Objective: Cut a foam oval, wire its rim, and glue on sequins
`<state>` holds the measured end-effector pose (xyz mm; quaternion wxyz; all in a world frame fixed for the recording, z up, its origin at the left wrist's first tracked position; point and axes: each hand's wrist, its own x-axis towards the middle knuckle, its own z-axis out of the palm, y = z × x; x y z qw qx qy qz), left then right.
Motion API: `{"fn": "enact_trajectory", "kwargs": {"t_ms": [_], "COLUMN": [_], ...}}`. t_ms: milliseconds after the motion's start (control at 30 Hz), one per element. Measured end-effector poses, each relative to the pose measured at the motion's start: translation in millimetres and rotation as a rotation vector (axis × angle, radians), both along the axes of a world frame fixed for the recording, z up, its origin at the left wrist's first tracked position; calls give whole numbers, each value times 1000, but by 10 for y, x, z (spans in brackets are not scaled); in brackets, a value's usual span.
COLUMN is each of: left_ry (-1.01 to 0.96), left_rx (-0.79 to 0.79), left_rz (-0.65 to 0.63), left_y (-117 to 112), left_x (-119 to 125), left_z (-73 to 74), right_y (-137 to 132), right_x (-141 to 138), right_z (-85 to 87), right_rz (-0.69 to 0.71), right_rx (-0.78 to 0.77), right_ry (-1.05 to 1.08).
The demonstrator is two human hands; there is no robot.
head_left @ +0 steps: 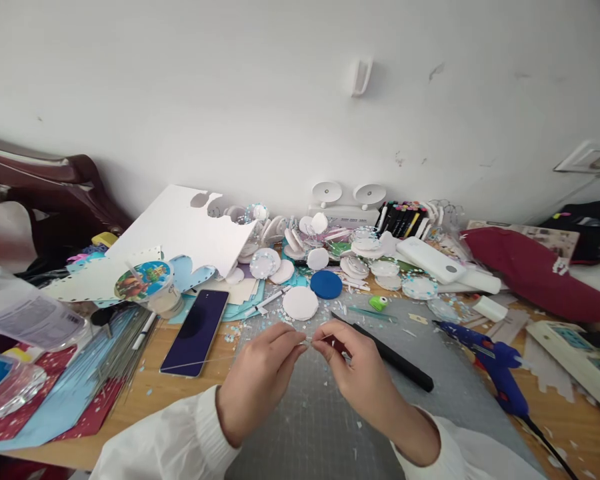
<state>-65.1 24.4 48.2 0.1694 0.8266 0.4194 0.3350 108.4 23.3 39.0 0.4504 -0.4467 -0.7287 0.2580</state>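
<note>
My left hand [267, 370] is closed in a pinch on a thin wire [215, 361], whose free length runs out to the left across the dark phone [197, 333]. Close against it, my right hand [355, 370] pinches at the wire's other end, thumb and forefinger together. Something small and pale shows between the fingertips, too tiny to make out. Both hands are above the grey cutting mat [300, 417]. Just beyond them lie a white foam disc [301, 303] and a blue round lid [326, 285]. A black-handled knife [400, 360] lies behind my right hand.
A blue glue gun [490, 357] and a power strip [575, 360] lie to the right. Several white discs [355, 267] crowd the back by the wall. At left are a plastic cup [165, 300], a bundle of thin wires [117, 363] and a cut white board [175, 230].
</note>
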Motion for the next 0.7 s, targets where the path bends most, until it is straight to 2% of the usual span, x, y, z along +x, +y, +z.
{"fn": "enact_trajectory", "kwargs": {"t_ms": [100, 200, 267, 333, 400, 500, 567, 700], "left_ry": [-27, -125, -234, -334, -394, -376, -296, -51], "left_rx": [-206, -580, -810, -953, -1025, -1000, -890, -409], "left_rz": [8, -26, -112, -191, -233, -260, -228, -189], "left_y": [14, 45, 76, 99, 105, 80, 58, 58], "left_x": [19, 15, 0, -15, -23, -22, -23, -59], "left_z": [96, 223, 296, 349, 378, 378, 351, 253], "right_y": [-9, -30, -44, -54, -57, -50, -40, -21], "right_x": [12, 20, 21, 21, 26, 39, 43, 8], "right_z": [17, 45, 69, 93, 115, 136, 137, 110], "right_rz": [13, 35, 47, 56, 57, 43, 40, 42], "right_rx": [40, 79, 87, 75, 33, -49, -88, -115], "right_ry": [-30, -24, 4, 33, 42, 33, 31, 29]}}
